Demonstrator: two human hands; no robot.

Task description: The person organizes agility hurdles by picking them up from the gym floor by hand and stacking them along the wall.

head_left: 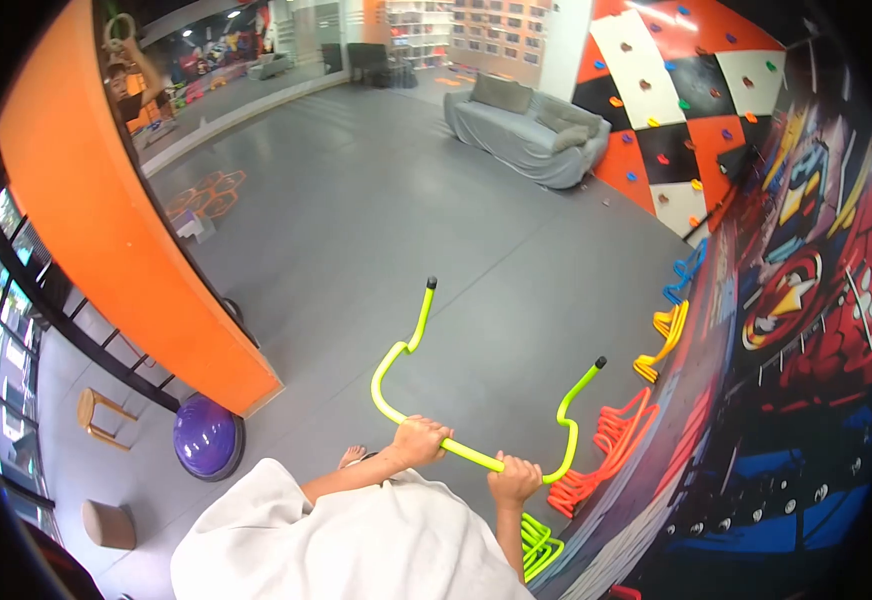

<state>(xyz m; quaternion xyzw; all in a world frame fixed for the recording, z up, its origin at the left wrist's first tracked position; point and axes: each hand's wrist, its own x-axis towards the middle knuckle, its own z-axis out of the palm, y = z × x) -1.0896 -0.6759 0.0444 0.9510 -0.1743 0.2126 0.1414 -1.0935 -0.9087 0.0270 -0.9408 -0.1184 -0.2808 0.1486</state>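
Observation:
A lime-green agility hurdle [476,455] is held up in front of me, its two black-capped feet pointing away over the floor. My left hand [421,442] is closed round the crossbar toward its left part. Farther right on the same bar, my right hand [516,482] is wrapped around it near the bend. Below my right forearm lie several more green hurdles [541,548] stacked by the wall. Red-orange hurdles [604,455] stand just beyond them, to the right of the held one.
Yellow hurdles [664,340] and blue hurdles [684,272] continue along the painted wall [786,270]. A grey covered sofa [526,125] stands near the climbing wall [671,110]. Left are an orange pillar [126,220], a purple balance dome [206,437], a wooden stool [106,415] and a brown pouf [108,524].

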